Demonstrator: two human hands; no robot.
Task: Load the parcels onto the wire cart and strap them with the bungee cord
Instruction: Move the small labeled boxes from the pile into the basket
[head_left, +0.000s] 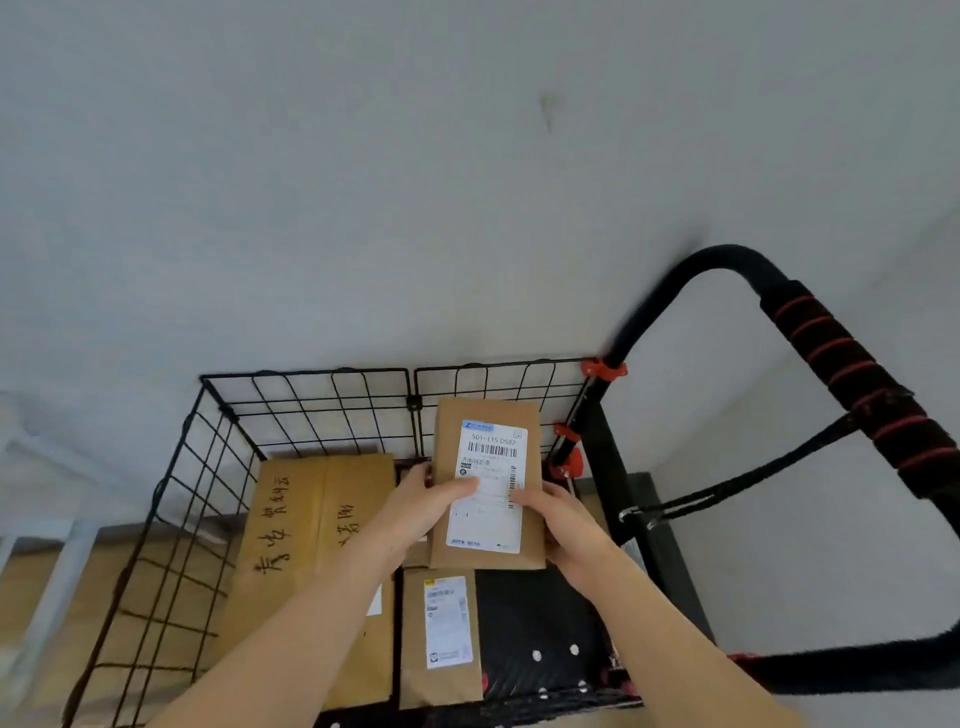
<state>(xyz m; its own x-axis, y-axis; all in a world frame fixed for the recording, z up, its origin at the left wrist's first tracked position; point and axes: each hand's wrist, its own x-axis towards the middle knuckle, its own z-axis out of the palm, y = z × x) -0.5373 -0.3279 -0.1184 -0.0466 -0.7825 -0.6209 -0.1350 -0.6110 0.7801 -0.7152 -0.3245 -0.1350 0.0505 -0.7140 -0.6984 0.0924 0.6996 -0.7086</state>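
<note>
1. Left hand (431, 499): closed on the held parcel's left edge, thumb flat across the label, fingers tucked behind.
2. Right hand (561, 525): gripping the right edge and lower corner, thumb tip on the label margin; fingers underneath, not visible.
3. Held parcel (488, 410): flat brown carton, white shipping label (491, 488) facing up. It is in the air over the wire cart's rear right section, near the back panel and touching nothing but the hands.
4. Risk: grip is edge-only, both sides. If one hand lets go early, the carton prob. tips and drops on a corner. If set half on the small parcel and half on the black item, it sits uneven and could slide once the cart rolls. A slanted top layer would also give the strap a poor seat.
5. Large box (317, 519): left side of the basket, handwritten characters on top.
6. Small parcel (441, 639): labelled, lying flat just beside the large box, below the hands.
7. Black item (535, 618): right of the small parcel, white dots on it; type unclear.
8. Wire cart (332, 374): black grid panels, red clips (602, 369) at the corner.
9. Handle (852, 374): black foam w/ red bands, to the right.
10. Bungee cord (753, 478) (prob.): black, metal hook end, hanging off the handle, unused.
</note>
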